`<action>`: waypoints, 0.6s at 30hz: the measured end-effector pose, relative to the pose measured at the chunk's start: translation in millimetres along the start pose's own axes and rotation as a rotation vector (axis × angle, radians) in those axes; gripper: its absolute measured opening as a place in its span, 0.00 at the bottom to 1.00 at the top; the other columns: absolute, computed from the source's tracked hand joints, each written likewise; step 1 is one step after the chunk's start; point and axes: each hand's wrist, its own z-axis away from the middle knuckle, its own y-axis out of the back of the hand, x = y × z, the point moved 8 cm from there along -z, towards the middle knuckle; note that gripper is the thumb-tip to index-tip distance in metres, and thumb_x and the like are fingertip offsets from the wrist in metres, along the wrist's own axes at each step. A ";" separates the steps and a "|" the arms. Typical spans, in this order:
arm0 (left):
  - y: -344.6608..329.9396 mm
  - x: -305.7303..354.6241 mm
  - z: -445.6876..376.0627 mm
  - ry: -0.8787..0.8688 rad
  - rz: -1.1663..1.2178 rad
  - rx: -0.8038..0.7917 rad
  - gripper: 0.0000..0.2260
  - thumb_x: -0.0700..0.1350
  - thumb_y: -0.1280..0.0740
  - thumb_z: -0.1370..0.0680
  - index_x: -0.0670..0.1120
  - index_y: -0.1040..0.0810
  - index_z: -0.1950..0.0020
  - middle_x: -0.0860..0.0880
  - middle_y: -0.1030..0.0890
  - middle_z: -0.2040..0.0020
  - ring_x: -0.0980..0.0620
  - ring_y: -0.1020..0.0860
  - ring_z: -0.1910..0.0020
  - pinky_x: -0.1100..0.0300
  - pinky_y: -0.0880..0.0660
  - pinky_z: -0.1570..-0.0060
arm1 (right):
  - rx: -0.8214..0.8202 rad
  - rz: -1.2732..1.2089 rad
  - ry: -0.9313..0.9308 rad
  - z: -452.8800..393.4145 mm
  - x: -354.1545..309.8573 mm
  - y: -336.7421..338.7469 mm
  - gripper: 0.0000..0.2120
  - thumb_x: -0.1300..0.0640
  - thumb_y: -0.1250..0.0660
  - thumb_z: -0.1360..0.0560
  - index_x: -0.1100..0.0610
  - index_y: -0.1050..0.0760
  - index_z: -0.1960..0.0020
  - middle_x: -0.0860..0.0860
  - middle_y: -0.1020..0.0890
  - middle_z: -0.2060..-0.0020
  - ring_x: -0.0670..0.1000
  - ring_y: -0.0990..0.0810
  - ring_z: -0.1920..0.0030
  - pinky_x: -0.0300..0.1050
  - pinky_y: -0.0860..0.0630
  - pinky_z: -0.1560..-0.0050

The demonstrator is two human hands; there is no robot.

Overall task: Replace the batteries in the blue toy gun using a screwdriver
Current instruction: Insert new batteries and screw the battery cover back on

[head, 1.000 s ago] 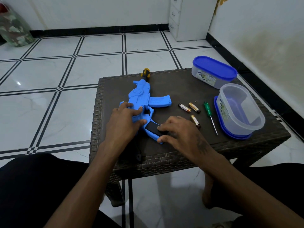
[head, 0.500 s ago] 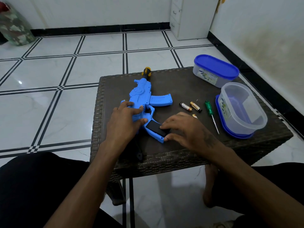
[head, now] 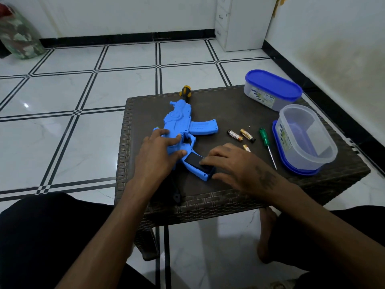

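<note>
The blue toy gun (head: 183,122) lies flat on the dark woven table (head: 229,105), its yellow-black muzzle at the far edge. My left hand (head: 158,153) lies spread over the gun's body and holds it down. My right hand (head: 233,163) rests at the gun's grip, fingertips touching the black battery cover (head: 192,159), thumb at the grip's end. Two batteries (head: 240,135) lie side by side right of the gun; a third battery (head: 246,148) peeks out behind my right hand. A green-handled screwdriver (head: 267,146) lies beside them.
An open clear plastic container (head: 306,138) stands on its blue lid at the right edge. A closed container with a blue lid (head: 273,88) stands at the far right corner. A small screw (head: 249,127) lies near the batteries. White tiled floor surrounds the table.
My right hand has shifted a little to the right along the grip, so more of the black cover shows. My left hand keeps its place on the gun.
</note>
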 end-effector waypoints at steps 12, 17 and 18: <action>0.8 0.9 1.5 -0.002 0.000 0.002 0.22 0.56 0.29 0.27 0.56 0.24 0.34 0.51 0.31 0.29 0.47 0.34 0.29 0.46 0.29 0.37 | 0.138 0.034 0.135 5.8 -11.1 -5.6 0.16 0.61 0.40 0.23 0.63 0.20 0.40 0.59 0.18 0.44 0.57 0.18 0.45 0.48 0.20 0.45; 0.6 2.6 1.2 -0.001 -0.016 -0.002 0.22 0.56 0.29 0.26 0.55 0.24 0.33 0.50 0.31 0.28 0.47 0.34 0.29 0.47 0.30 0.37 | 0.143 0.028 0.130 5.4 -9.1 -6.1 0.16 0.60 0.40 0.23 0.62 0.20 0.40 0.59 0.18 0.43 0.58 0.18 0.45 0.51 0.20 0.45; 0.4 2.8 1.0 -0.001 -0.019 -0.003 0.22 0.56 0.29 0.26 0.55 0.24 0.33 0.50 0.31 0.28 0.47 0.34 0.29 0.46 0.29 0.37 | 0.151 0.033 0.130 6.0 -9.4 -6.1 0.16 0.60 0.40 0.23 0.62 0.20 0.40 0.58 0.17 0.43 0.58 0.18 0.45 0.51 0.20 0.45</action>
